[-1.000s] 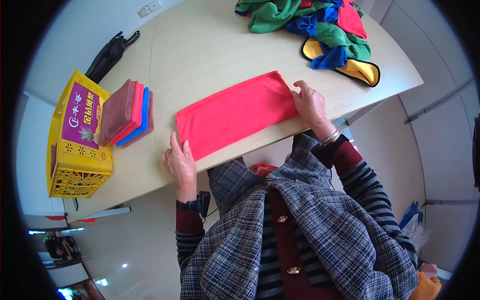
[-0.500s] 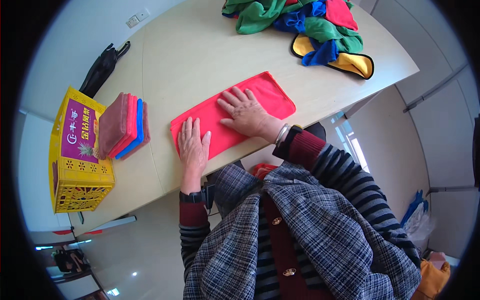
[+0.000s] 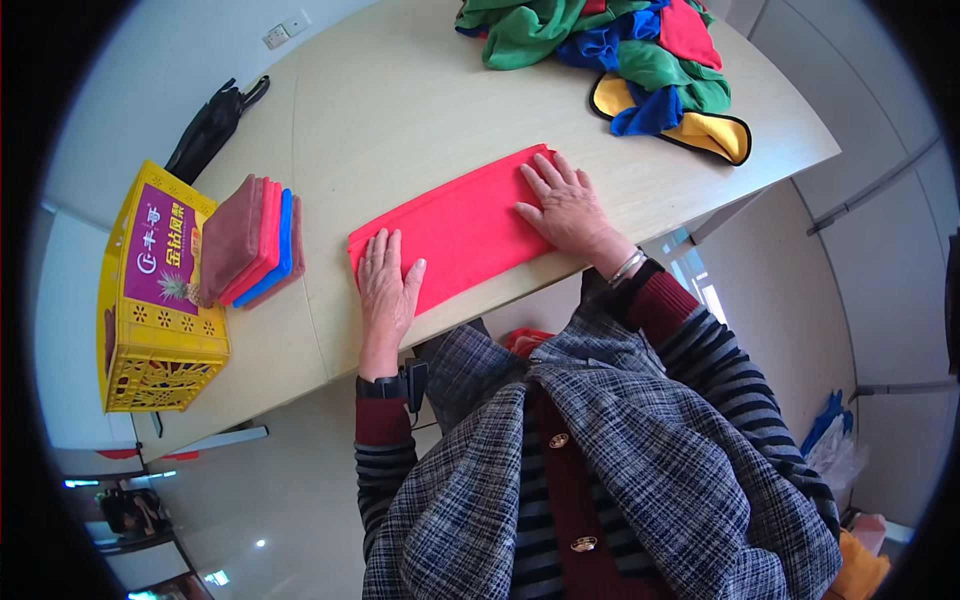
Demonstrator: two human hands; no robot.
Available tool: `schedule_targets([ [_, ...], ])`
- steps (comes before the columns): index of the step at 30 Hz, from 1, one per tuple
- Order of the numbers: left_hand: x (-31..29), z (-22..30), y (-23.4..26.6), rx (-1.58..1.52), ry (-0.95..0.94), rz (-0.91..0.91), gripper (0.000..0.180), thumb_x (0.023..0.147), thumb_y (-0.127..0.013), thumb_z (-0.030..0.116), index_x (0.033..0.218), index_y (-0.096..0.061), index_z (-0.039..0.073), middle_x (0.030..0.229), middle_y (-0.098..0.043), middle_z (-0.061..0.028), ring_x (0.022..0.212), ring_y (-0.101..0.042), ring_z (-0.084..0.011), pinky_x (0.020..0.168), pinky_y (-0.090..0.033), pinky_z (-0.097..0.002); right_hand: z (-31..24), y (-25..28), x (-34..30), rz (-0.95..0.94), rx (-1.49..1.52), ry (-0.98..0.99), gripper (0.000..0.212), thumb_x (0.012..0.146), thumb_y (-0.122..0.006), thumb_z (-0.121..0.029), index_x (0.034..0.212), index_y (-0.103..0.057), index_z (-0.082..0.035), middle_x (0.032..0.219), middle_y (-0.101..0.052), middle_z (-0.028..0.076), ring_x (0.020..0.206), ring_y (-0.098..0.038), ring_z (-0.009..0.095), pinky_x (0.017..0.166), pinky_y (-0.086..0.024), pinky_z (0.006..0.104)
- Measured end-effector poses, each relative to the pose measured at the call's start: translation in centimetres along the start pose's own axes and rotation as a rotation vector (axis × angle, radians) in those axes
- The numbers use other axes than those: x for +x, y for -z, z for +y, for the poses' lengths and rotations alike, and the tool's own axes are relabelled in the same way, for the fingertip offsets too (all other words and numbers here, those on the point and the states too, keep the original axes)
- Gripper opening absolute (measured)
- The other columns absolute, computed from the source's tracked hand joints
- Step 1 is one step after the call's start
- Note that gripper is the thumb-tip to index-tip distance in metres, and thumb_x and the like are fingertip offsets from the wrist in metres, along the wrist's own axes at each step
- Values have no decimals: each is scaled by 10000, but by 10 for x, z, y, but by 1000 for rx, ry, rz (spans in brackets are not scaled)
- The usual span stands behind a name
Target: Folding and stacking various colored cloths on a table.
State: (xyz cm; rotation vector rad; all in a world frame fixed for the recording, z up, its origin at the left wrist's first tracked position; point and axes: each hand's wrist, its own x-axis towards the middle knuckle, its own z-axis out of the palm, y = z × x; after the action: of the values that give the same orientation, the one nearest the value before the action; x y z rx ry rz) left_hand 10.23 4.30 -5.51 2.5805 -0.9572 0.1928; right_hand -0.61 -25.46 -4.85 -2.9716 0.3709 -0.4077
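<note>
A red cloth (image 3: 460,230), folded into a long flat rectangle, lies on the pale table near its front edge. On the cloth's left end rests my left hand (image 3: 388,285), flat with its fingers stretched out. My right hand (image 3: 570,215) lies spread over the right end, its fingertips close to the far right corner. Neither hand grips anything. Beyond my left hand stands a stack of folded cloths (image 3: 252,242) in brown, red and blue, leaning by the yellow crate.
A yellow plastic crate (image 3: 165,375) with a purple label stands at the table's left edge. Behind it lies a black folded umbrella (image 3: 210,130). A loose heap of green, blue, red and yellow cloths (image 3: 650,65) covers the far right of the table (image 3: 400,110).
My right hand has slid to the right, from the cloth's middle to its right end. The left hand has stayed on the left end. The view has shifted slightly.
</note>
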Motion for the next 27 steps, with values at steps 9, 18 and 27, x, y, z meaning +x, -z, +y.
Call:
schedule_targets([
  [9,-3,59,4,79,-84,-61,610,1009,-551,363,1520,-411,62,1604,-346,-174,1496,-290,-352,1228,-219,-496,-51,6,-8,-8,42,128,656,992,-525,-495,1524,-427,-124,1596,-374,137,1494,-294,364,1199,-249,554],
  [18,-29,45,-3,203,-70,-14,575,1002,-551,339,1504,-445,80,1597,-368,-144,1486,-318,-323,1219,-236,-515,-35,-11,-23,44,74,195,607,984,-548,-444,1505,-458,-145,1576,-408,118,1485,-317,344,1212,-232,532],
  [27,-36,68,8,107,-185,49,455,960,-604,203,1393,-558,75,1503,-478,-161,1428,-399,-353,1203,-285,-485,-32,22,-37,-22,111,222,581,979,-595,-368,1501,-462,-151,1585,-402,102,1483,-330,322,1218,-238,524],
])
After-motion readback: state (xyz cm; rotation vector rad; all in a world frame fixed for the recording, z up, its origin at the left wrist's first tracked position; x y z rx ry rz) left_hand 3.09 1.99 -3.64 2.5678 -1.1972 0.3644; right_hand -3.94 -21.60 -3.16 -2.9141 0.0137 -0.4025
